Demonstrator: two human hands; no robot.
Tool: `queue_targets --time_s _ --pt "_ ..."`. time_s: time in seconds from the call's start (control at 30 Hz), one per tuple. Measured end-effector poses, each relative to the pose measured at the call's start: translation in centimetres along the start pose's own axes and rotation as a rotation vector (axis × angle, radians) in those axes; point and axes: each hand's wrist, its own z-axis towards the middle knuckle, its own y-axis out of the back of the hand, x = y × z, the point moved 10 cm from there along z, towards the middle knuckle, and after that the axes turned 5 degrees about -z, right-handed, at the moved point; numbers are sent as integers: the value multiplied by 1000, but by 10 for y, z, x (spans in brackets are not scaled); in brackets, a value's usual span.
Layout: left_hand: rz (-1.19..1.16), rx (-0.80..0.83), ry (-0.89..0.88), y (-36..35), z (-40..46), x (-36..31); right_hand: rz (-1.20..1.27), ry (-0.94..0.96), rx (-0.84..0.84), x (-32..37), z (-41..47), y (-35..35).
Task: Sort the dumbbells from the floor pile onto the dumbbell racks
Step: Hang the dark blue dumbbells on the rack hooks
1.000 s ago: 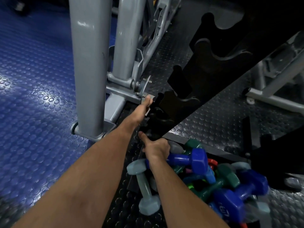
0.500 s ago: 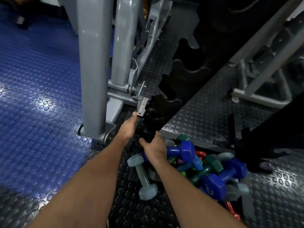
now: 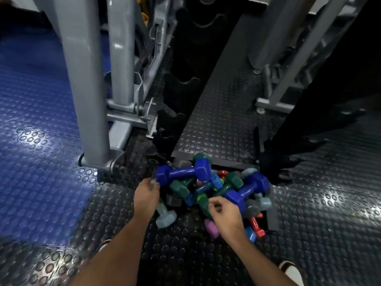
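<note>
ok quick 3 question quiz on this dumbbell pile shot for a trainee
1. True or false: the left hand is by the end of the top blue dumbbell.
2. The rack is: A) grey B) black C) red
3. Fill in: the pale dumbbell lies at the pile's ____ edge, under the left hand.

Key: 1 true; 2 B; 3 left. The right hand hovers over the pile with curled fingers; whether it holds anything is unclear.

Head-worn camera looks steeply down, close over the studded floor (image 3: 206,124).
</note>
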Motion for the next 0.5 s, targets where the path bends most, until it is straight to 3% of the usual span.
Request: queue_targets --time_s 0.2,0.33,0.5 --pt "-23 -46 -55 -28 -7 -14 71 9 -81 -20 12 34" --pt "222 -137 -5 -25 20 -15 73 82 -54 15 43 28" --pt "332 -9 60 -37 55 -11 84 108 14 51 81 14"
